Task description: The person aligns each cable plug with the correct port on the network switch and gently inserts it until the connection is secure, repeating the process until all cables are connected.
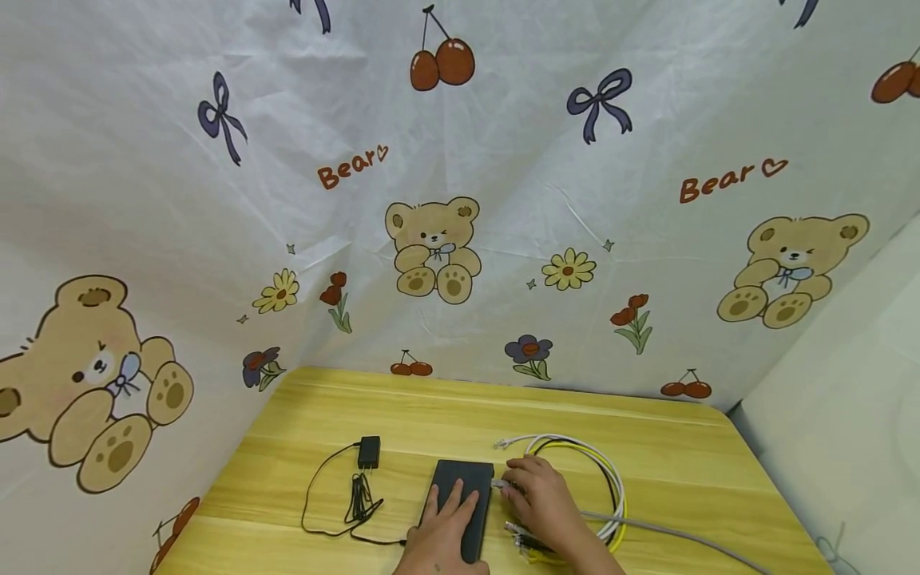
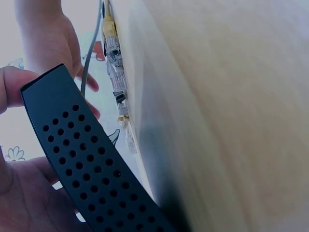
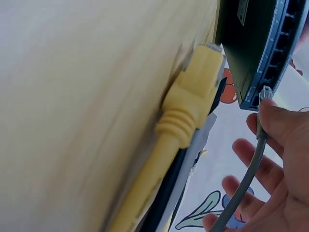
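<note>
There it was on my head feed: the white fabric backdrop printed with cartoon bears read "Bear" twice, one slanting red-brown word left of centre, a matching red-brown word off to the right, each trailed by an outlined heart. On my right wrist feed, a pale rectangular label on the flat dark box with ports came up, too small to read.

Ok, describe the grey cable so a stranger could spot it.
On the wooden table, find the flat black box. By its right edge, the right grip pinches the grey cable by its plug. Unlike the coiled white, black and yellow cables, it trails off uncoiled.
</note>
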`<control>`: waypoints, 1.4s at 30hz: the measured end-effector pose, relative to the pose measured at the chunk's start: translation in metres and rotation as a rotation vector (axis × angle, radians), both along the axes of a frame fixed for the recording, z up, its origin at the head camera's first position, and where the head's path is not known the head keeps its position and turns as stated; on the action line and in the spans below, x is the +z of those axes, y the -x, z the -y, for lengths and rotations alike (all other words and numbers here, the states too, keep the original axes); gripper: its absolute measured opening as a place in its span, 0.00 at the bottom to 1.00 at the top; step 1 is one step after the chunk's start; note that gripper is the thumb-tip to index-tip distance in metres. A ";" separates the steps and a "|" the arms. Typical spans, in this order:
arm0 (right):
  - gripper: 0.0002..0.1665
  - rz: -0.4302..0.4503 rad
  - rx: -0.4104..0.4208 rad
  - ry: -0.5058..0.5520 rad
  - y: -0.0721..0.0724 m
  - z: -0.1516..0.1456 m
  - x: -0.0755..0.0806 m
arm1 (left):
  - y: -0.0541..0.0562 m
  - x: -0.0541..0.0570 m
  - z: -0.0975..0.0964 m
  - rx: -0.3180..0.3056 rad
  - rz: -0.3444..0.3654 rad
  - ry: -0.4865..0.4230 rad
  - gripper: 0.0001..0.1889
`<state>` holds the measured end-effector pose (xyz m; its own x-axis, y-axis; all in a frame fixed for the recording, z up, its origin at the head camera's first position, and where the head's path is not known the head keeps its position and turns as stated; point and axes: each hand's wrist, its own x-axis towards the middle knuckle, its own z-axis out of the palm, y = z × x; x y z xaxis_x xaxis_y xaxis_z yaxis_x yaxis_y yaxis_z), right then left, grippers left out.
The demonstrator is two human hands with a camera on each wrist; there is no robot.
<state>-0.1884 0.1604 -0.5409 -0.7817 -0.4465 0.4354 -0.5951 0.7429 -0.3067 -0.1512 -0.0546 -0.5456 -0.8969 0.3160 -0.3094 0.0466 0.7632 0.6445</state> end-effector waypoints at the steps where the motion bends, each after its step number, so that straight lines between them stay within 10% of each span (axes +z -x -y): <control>1: 0.07 -0.003 -0.009 0.007 0.000 0.001 0.000 | 0.000 0.000 0.000 0.000 0.001 -0.001 0.46; 23: 0.05 -0.007 -0.123 -0.157 0.003 0.010 0.001 | 0.001 -0.008 0.001 -0.071 -0.045 0.110 0.47; 42: 0.04 0.028 -0.061 -0.175 0.013 0.009 0.006 | 0.002 -0.004 -0.007 -0.105 -0.048 0.183 0.47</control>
